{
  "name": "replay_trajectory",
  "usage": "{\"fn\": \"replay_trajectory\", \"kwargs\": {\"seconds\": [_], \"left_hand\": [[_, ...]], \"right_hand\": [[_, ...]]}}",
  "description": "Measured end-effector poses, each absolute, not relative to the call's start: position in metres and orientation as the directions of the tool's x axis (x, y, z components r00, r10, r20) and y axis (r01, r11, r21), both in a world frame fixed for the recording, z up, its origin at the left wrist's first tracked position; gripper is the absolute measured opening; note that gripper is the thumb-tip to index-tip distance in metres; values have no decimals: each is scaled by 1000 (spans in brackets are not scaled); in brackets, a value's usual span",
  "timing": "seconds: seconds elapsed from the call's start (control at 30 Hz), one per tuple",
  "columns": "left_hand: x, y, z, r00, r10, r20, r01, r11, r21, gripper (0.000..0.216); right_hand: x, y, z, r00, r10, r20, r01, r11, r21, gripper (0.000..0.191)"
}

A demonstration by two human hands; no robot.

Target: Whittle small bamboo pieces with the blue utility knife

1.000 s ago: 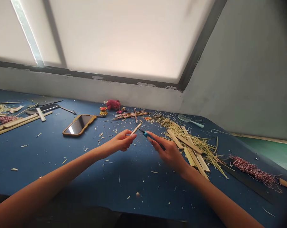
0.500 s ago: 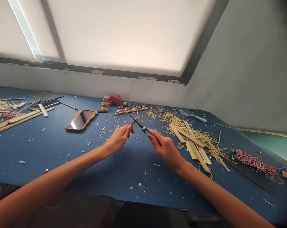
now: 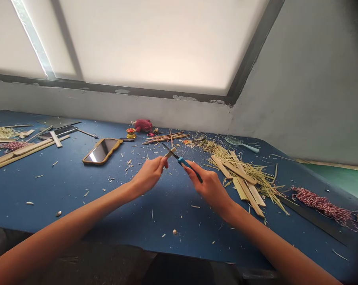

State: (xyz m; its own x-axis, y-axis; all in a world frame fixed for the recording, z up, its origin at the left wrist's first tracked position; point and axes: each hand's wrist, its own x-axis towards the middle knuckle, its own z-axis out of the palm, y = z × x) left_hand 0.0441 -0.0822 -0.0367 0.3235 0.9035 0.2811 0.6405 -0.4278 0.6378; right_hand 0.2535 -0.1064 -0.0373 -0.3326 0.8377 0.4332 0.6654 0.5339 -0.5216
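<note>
My left hand (image 3: 151, 171) is closed around a short pale strip of wood or bamboo (image 3: 170, 153), whose far end sticks out past the fingers. In my right hand (image 3: 207, 181) is a knife with a blue and black handle (image 3: 184, 162). Its dark, narrow blade (image 3: 168, 149) points up and to the left and crosses the strip just beyond my left fingertips. Whether the edge is cutting into the strip is too small to tell. Both hands are held over the middle of the blue tabletop (image 3: 122, 215), among scattered shavings.
Pale flat strips (image 3: 241, 176) and thin shavings lie at the right, near red-and-white cord (image 3: 321, 204) and a long dark blade (image 3: 313, 219). A phone in a yellow case (image 3: 103, 151) rests left of centre. Farther back are thin sticks (image 3: 163, 137), a red stuffed object (image 3: 143, 125) and a green hairbrush (image 3: 241, 143).
The strip in my left hand has tilted slightly, its free end now a little farther right. The knife stays across it, with only a slight shift. The view has moved a little.
</note>
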Motion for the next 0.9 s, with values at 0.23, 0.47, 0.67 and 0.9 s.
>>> {"fn": "replay_trajectory", "kwargs": {"seconds": [0.23,0.47,0.67,0.9], "left_hand": [[40,-81,-37,309,907,287,650,-422,632,43],[36,-78,-45,374,887,270,830,-450,330,34],[37,-78,-42,332,896,294,721,-442,534,37],[44,-81,-43,309,926,216,254,-300,920,42]], "right_hand": [[255,-110,-39,-339,853,396,687,512,-515,41],[252,-110,-40,-330,873,358,679,483,-552,41],[253,-108,-38,-327,875,357,611,484,-626,40],[250,-108,-43,-297,927,227,334,323,-885,38]]}}
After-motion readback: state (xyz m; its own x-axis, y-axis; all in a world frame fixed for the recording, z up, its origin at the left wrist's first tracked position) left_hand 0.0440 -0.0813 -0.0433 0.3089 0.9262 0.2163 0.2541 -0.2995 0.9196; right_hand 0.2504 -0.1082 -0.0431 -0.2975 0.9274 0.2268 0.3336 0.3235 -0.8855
